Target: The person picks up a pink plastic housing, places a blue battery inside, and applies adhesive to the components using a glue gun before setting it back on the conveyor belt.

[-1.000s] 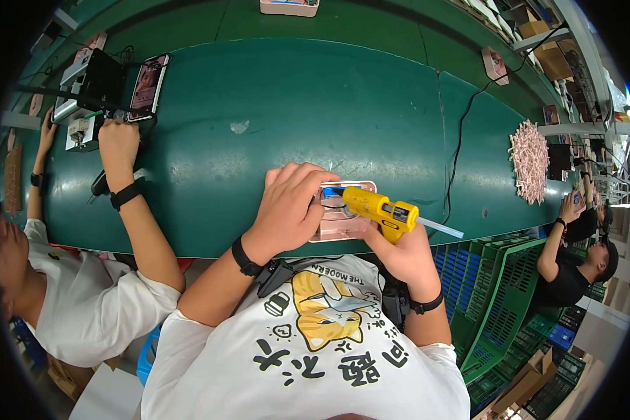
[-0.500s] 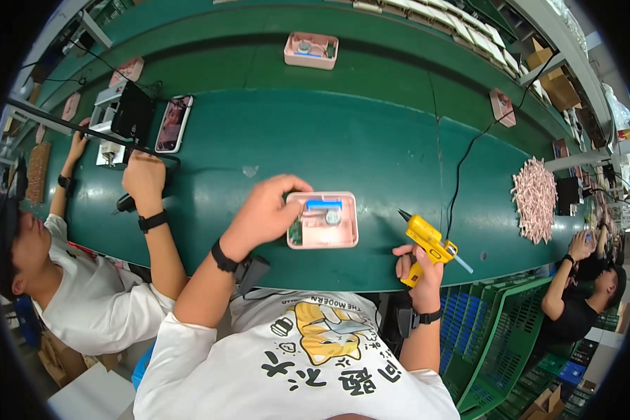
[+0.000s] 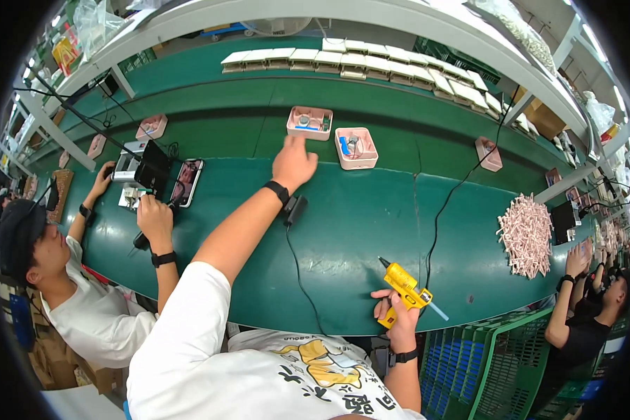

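Observation:
My left hand (image 3: 295,164) stretches far across the bench, its fingers closed at the near wall of a pink plastic case (image 3: 320,133). Inside that case lie a blue cylindrical part, a round silvery piece and a small green board. Just to the right sits a second pink case (image 3: 359,162), slightly turned, with a blue part and thin wires in it; no hand touches it. Near the front edge, my right hand (image 3: 401,316) is wrapped around a yellow glue gun (image 3: 407,283). Its nozzle points up and left, and a translucent glue stick sticks out behind.
A heap of small pink parts (image 3: 525,236) lies at the right. Black cable (image 3: 437,231) runs across the bench. At the left, a co-worker (image 3: 91,301) works by a black device (image 3: 154,168) and a phone (image 3: 187,183). Green crates (image 3: 497,364) stand at the lower right.
My left hand has let go of the case in front of me and reached away to another. The first case now sits farther off, right of that one. The glue gun stays in my right hand.

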`<state>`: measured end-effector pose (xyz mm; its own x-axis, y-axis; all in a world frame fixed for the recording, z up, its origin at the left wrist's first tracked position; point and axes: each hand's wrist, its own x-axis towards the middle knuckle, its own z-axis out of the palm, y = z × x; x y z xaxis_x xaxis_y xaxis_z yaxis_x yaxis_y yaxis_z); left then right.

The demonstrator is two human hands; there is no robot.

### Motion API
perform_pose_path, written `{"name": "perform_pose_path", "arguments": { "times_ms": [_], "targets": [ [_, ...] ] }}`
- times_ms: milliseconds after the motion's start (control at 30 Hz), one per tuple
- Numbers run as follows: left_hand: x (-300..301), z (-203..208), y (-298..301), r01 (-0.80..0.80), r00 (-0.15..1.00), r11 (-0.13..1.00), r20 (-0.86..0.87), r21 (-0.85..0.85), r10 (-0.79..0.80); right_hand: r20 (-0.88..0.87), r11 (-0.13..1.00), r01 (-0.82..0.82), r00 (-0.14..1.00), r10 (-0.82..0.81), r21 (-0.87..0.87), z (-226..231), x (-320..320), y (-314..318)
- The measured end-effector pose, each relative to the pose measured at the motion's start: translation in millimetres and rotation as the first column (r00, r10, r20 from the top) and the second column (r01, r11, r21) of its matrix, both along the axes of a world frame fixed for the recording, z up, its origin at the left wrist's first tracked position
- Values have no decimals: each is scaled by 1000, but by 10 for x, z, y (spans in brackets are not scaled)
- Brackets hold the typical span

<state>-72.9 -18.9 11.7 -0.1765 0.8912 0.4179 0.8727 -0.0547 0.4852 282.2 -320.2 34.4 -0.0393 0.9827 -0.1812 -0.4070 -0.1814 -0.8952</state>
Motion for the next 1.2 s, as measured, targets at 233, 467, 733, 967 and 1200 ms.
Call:
{"name": "perform_pose_path", "arguments": {
  "times_ms": [233,467,733,967,1200],
  "targets": [
    [-452,148,235,-58,960,995,-277,-76,35,-31,1000,-18,999,18,17,-117,4,-33],
    [-243,388,-58,204,976,959,-122,195,-183,-40,998,-50,998,51,34,-113,30,-17],
    [420,422,-1030,650,729,755,205,92,-653,-60,997,-62,996,65,40,-98,24,13],
    [537,337,-436,459,883,888,104,18,-458,-59,995,-71,995,75,63,-142,25,-25],
    [248,435,-1314,489,848,856,137,170,-512,-37,1000,5,999,-4,30,-23,-50,-64]
  ]
}}
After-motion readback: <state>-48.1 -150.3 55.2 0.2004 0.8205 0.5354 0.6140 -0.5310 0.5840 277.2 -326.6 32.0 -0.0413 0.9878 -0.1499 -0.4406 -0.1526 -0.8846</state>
